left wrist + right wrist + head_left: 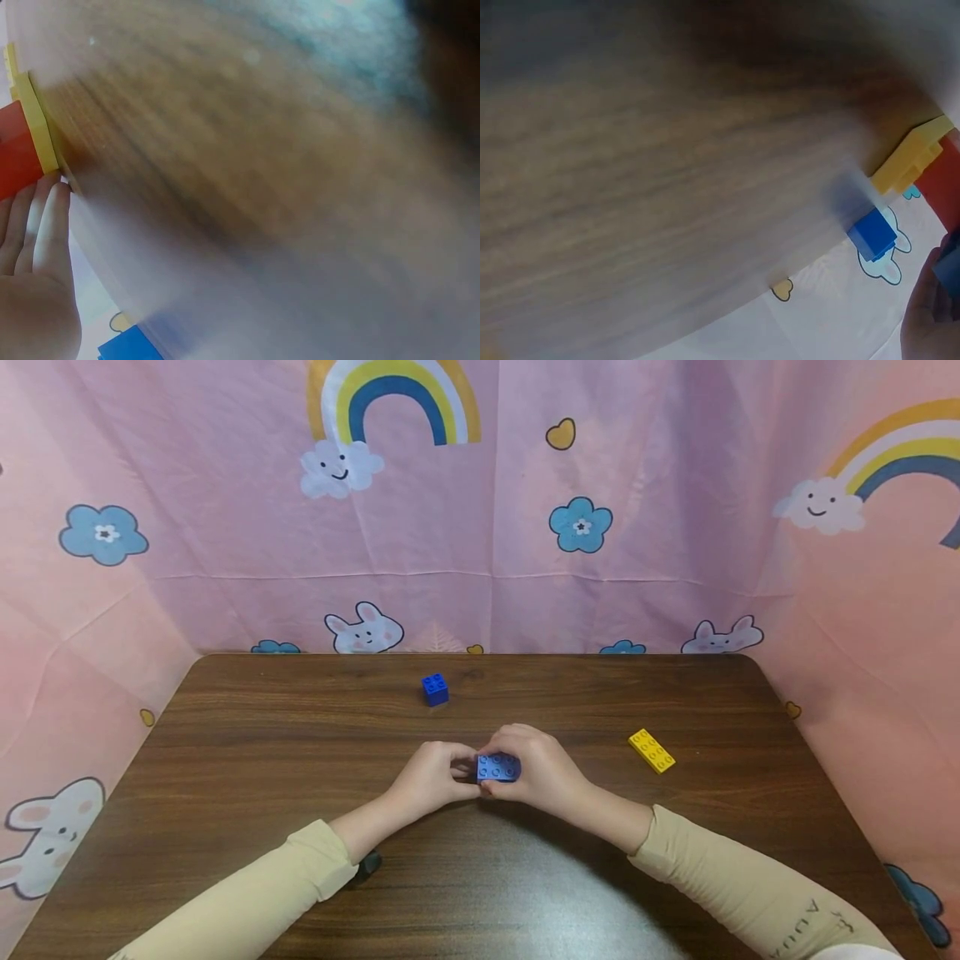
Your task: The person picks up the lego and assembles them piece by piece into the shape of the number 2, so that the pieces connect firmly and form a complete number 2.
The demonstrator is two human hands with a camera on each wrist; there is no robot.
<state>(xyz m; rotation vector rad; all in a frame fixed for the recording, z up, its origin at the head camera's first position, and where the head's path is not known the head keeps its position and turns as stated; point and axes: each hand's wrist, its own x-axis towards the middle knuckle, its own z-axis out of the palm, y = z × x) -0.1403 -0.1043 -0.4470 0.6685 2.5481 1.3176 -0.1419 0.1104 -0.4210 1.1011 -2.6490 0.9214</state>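
While the right hand [542, 766] grips a periwinkle-blue studded brick [497, 767] between thumb and fingers at the middle of the wood-grain table [262, 760], the left hand [431, 781] appears to pinch a red block [19, 146], fingers lying against it in the left wrist view. Pressing at uneven angles would likely tilt the blue brick; a hard squeeze could also work the red block loose from the yellow piece [37, 124] touching it. The dark-blue two-by-two brick [435, 690] and yellow two-by-four plate [652, 751] lie apart from both hands, so knocking them seems less likely. From above, the red block is hidden, and whether it joins the blue brick cannot be told. Right-hand fingers cover that brick's right end, leaving its stud count uncertain. Both wrist views are largely blurred, and a dark object [367, 865] beside the left sleeve [322, 860] is unidentifiable.
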